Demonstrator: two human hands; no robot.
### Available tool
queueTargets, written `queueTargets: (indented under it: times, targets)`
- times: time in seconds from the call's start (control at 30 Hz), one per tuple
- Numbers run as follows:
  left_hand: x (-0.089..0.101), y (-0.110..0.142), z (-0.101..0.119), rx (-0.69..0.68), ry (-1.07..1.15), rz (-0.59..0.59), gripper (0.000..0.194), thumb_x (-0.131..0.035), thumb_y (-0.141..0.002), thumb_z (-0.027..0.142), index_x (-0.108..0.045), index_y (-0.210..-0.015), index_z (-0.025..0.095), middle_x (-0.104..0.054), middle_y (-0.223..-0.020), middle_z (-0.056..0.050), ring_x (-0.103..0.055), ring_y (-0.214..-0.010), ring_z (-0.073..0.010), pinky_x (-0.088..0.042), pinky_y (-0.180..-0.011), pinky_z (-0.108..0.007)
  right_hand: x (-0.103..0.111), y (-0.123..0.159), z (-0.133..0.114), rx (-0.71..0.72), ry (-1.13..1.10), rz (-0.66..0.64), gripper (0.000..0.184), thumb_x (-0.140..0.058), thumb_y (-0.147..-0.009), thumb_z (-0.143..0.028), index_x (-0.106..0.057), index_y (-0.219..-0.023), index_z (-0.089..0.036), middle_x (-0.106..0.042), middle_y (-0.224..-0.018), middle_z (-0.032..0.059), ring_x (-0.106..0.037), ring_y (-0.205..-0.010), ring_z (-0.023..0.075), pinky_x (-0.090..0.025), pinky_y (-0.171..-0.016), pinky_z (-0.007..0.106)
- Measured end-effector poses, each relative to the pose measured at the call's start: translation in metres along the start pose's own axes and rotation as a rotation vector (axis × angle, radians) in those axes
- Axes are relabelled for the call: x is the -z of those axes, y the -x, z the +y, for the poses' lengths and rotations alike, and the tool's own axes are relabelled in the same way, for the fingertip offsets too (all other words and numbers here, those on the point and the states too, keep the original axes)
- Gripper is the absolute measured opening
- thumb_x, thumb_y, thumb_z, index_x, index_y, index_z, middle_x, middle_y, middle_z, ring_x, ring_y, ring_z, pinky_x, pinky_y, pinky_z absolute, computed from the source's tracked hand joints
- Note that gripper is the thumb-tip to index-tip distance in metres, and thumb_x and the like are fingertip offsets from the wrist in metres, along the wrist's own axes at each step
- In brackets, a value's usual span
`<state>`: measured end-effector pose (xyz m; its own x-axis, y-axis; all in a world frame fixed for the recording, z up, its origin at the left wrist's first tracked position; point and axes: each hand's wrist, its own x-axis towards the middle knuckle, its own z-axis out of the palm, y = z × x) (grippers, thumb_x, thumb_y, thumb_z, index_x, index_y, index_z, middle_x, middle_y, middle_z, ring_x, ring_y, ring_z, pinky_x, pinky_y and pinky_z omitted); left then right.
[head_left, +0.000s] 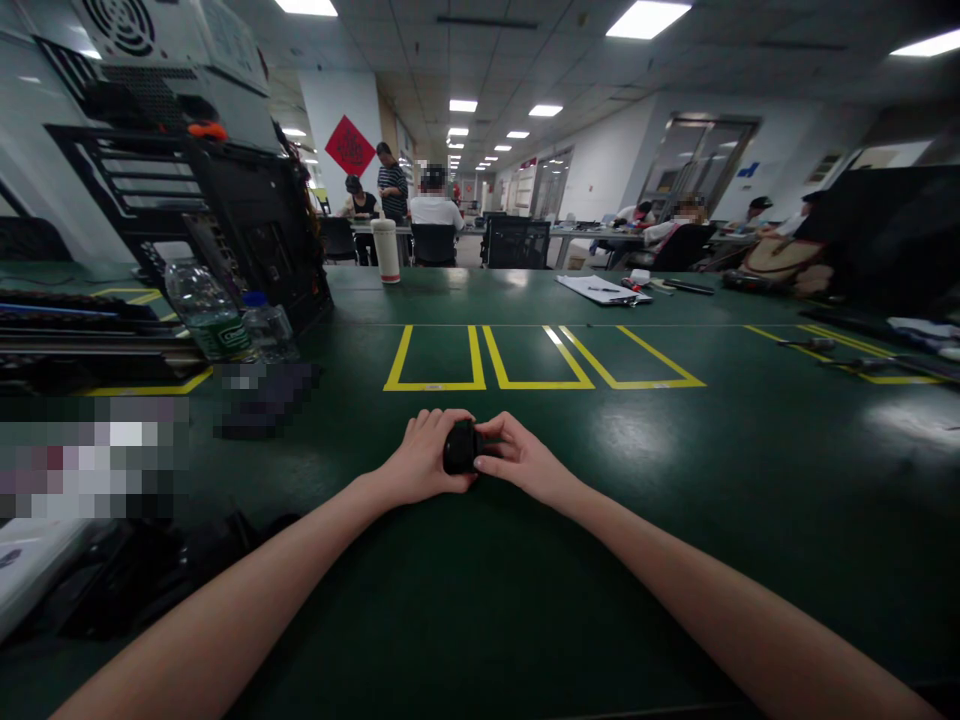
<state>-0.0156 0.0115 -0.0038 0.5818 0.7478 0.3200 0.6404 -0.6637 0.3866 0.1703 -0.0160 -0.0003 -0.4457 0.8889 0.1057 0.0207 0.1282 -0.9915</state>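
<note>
Between my hands is a small black rounded object [460,448] with a smooth, shiny surface; I cannot make out its kind. My left hand [422,455] wraps round its left side, fingers over the far edge and thumb along the near edge. From the right, my right hand [525,458] grips its right edge, the thumb in front and the bent fingers behind. Part of the object is hidden by the fingers. Both hands are just above or on the dark green table [480,600], short of the yellow tape outlines [435,387].
At left stand a black computer case [262,230], a clear bottle [202,305] and a blue-capped bottle [270,330]. A white cup [386,250] and a clipboard [600,290] are at the far edge. Dark tools [862,360] lie at right. Several people sit or stand beyond.
</note>
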Motion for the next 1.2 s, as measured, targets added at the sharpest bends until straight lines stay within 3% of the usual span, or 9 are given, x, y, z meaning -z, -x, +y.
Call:
queueTargets:
  times: [0.13,0.33,0.53,0.73,0.87,1.07,1.2]
  targets:
    - [0.0009,0.0004,0.0004,-0.012,0.001,-0.005,0.062,-0.064,-0.060,0.037,-0.036,-0.114,0.025,-0.046,-0.100,-0.005,-0.042,-0.086,-0.0241,-0.034,-0.073,-0.036,-0.0019,-0.0032,0.0032,0.012,-0.003,0.056,0.019,-0.056,-0.075,-0.027,-0.047,-0.090,-0.021,-0.051,-0.099,0.0012,-0.055,-0.091,0.0157,-0.048,-0.079,0.035]
    - [-0.0001,-0.0004,0.0011,-0.009,-0.005,0.009,0.062,-0.064,-0.060,0.037,-0.036,-0.114,0.024,-0.046,-0.100,-0.005,-0.043,-0.086,-0.0240,-0.034,-0.074,-0.037,-0.0008,-0.0064,0.0048,-0.040,0.051,0.070,0.028,-0.057,-0.073,-0.026,-0.046,-0.097,-0.020,-0.050,-0.100,0.0038,-0.056,-0.086,0.0155,-0.049,-0.072,0.034]
    - [0.0005,-0.0006,0.0021,-0.011,-0.009,0.000,0.060,-0.064,-0.060,0.035,-0.036,-0.112,0.025,-0.046,-0.100,-0.005,-0.043,-0.086,-0.0242,-0.034,-0.074,-0.037,0.0025,-0.0027,0.0038,0.018,0.012,-0.022,0.035,-0.062,-0.068,-0.017,-0.045,-0.098,-0.022,-0.049,-0.104,0.0010,-0.052,-0.100,0.0165,-0.043,-0.088,0.037]
    - [0.0013,0.0002,0.0017,-0.016,-0.012,0.001,0.062,-0.064,-0.061,0.037,-0.035,-0.114,0.024,-0.046,-0.100,-0.006,-0.043,-0.086,-0.0240,-0.035,-0.073,-0.036,-0.0010,-0.0047,0.0043,0.008,0.005,0.028,0.020,-0.056,-0.074,-0.025,-0.046,-0.091,-0.021,-0.050,-0.099,0.0014,-0.055,-0.091,0.0158,-0.049,-0.077,0.034]
    - [0.0018,0.0008,0.0016,-0.012,-0.001,-0.006,0.061,-0.064,-0.061,0.037,-0.035,-0.114,0.024,-0.046,-0.100,-0.006,-0.043,-0.085,-0.0238,-0.035,-0.073,-0.037,-0.0014,-0.0054,0.0048,0.000,0.024,0.049,0.025,-0.058,-0.073,-0.023,-0.045,-0.095,-0.021,-0.050,-0.102,0.0024,-0.053,-0.096,0.0180,-0.047,-0.081,0.037]
    - [0.0013,0.0005,0.0010,-0.022,-0.015,-0.005,0.060,-0.063,-0.061,0.036,-0.035,-0.113,0.024,-0.046,-0.100,-0.005,-0.043,-0.086,-0.0238,-0.035,-0.073,-0.036,0.0031,-0.0010,0.0015,0.005,0.034,-0.020,0.031,-0.060,-0.070,-0.017,-0.045,-0.097,-0.022,-0.049,-0.106,0.0018,-0.051,-0.103,0.0175,-0.043,-0.089,0.039]
    - [0.0001,-0.0004,0.0003,-0.032,-0.024,0.001,0.061,-0.063,-0.060,0.035,-0.035,-0.113,0.023,-0.046,-0.099,-0.006,-0.042,-0.085,-0.0237,-0.034,-0.073,-0.036,0.0035,-0.0016,0.0028,-0.018,0.014,-0.023,0.033,-0.063,-0.068,-0.022,-0.043,-0.095,-0.022,-0.049,-0.105,0.0024,-0.054,-0.095,0.0169,-0.049,-0.076,0.034]
